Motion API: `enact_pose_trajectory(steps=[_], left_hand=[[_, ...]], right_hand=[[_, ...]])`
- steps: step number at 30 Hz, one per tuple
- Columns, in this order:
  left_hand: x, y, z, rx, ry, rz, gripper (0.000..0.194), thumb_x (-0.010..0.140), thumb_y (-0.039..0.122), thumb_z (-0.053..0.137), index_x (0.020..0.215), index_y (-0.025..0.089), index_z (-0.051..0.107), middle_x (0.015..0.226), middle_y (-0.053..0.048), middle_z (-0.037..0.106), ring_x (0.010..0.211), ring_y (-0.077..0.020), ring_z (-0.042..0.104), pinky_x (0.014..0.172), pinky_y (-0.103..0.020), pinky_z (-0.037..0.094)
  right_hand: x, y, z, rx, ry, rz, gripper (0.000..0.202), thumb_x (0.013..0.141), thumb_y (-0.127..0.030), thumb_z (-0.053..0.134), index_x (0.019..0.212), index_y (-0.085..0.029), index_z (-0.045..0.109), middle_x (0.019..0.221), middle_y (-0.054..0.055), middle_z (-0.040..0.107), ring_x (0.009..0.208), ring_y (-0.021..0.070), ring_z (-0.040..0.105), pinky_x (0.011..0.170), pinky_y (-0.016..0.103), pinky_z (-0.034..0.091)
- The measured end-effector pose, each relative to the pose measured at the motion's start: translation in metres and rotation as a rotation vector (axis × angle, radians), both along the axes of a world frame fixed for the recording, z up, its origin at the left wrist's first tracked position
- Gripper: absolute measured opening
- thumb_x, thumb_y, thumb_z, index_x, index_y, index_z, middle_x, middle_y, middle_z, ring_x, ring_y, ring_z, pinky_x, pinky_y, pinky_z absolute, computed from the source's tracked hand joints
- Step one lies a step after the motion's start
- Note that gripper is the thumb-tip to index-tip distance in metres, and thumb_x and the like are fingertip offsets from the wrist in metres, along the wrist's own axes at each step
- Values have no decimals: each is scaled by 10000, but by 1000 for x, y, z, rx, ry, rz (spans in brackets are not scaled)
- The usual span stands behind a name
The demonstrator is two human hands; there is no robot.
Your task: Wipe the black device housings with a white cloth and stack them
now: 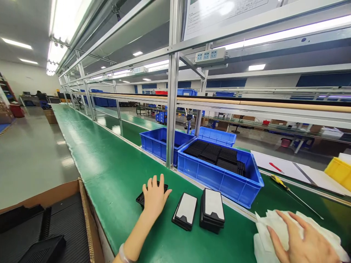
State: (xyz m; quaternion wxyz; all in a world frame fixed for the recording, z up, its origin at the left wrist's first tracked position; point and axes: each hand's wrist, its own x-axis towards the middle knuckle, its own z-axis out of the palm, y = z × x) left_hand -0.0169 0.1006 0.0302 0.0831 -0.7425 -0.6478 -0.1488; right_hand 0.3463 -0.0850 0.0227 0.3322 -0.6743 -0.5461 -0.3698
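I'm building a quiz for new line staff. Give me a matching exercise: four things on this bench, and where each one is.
Things:
1. left hand
2. right hand
3. red pen
4. screwdriver

Places:
A. on white paper
B. flat on a black tray
C. on the green belt beside the blue bin
D. on a pile of white sheets

Pairs: 1-B, 2-D, 3-A, 4-C

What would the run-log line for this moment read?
left hand: flat on black plastic tray | right hand: on white paper sheets | surface: green belt
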Motion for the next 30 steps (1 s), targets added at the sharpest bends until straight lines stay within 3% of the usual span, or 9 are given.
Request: enact_pose_trajectory(steps=[4, 8, 12, 16, 19, 22, 25, 27, 30], left_hand=[[46, -27, -13, -123, -68, -243, 737, 908, 524, 523, 1446, 43, 373, 1265, -227, 567, 1144, -359, 517, 966, -468, 437], [76, -34, -24, -267, -133, -265, 869, 809, 408, 655, 1460, -33, 286, 1137, -235, 611, 1084, -380, 549, 959, -482, 441], [67, -41, -20, -210, -294, -312, 881, 758, 193, 591, 1496, -21, 157, 1309, -242, 484, 1136, -345, 534, 975, -444, 450], [45, -76, -20, -137, -635, -561, 1006, 733, 213, 599, 1532, 115, -4, 1475, -191, 315, 1301, -298, 428, 1050, -407, 420], [34, -105, -26, -167, -901, -771, 1058, 725, 266, 684, 1542, 197, 16, 1473, -151, 355, 1321, -299, 416, 1085, -411, 391], [29, -123, -26, -427, -1367, -852, 869, 835, 395, 653, 1534, 207, 172, 1381, -131, 504, 1243, -270, 511, 1065, -371, 414], [27, -135, -16, -864, -1811, -853, 633, 906, 459, 572, 1473, 273, 361, 1436, -72, 492, 1338, -253, 433, 1150, -371, 296], [27, -142, -9, -1048, -1958, -860, 557, 918, 461, 553, 1439, 335, 405, 1465, -19, 463, 1377, -247, 380, 1181, -390, 228], [25, -150, -5, -1048, -1969, -796, 514, 924, 483, 533, 1414, 369, 427, 1483, 16, 435, 1401, -255, 334, 1196, -423, 196]], right_hand=[[-58, 14, 3, -79, -89, 207, 341, 928, -428, 455, 1167, -206, 550, 1146, 139, 556, 973, 323, 574, 777, 500, 434], [-105, 27, -6, -140, -14, 404, 291, 933, -348, 475, 1192, -229, 535, 1170, 111, 555, 1058, 276, 559, 839, 462, 478], [-132, 30, -6, -243, 121, 536, 271, 945, -313, 468, 1207, -281, 532, 1184, 61, 584, 1073, 204, 595, 861, 358, 547], [-150, 34, 10, -261, 403, 651, 332, 987, -316, 420, 1304, -251, 494, 1213, 41, 636, 1109, 127, 612, 902, 199, 528], [-161, 37, 21, -245, 642, 722, 345, 999, -353, 399, 1264, -194, 551, 1157, 69, 679, 1043, 136, 651, 840, 160, 535], [-168, 36, 24, -247, 749, 869, 291, 993, -335, 419, 1167, -190, 603, 1131, 79, 686, 1018, 163, 663, 829, 182, 547], [-172, 33, 22, -256, 714, 954, 235, 996, -273, 414, 1166, -229, 571, 1070, 47, 689, 917, 137, 675, 759, 172, 557], [-172, 31, 21, -241, 623, 946, 210, 990, -231, 417, 1143, -242, 561, 1014, 35, 676, 851, 125, 661, 712, 181, 556], [-173, 30, 21, -93, 366, 840, 113, 935, -197, 518, 1005, -222, 603, 954, 63, 619, 860, 170, 621, 726, 272, 558]])
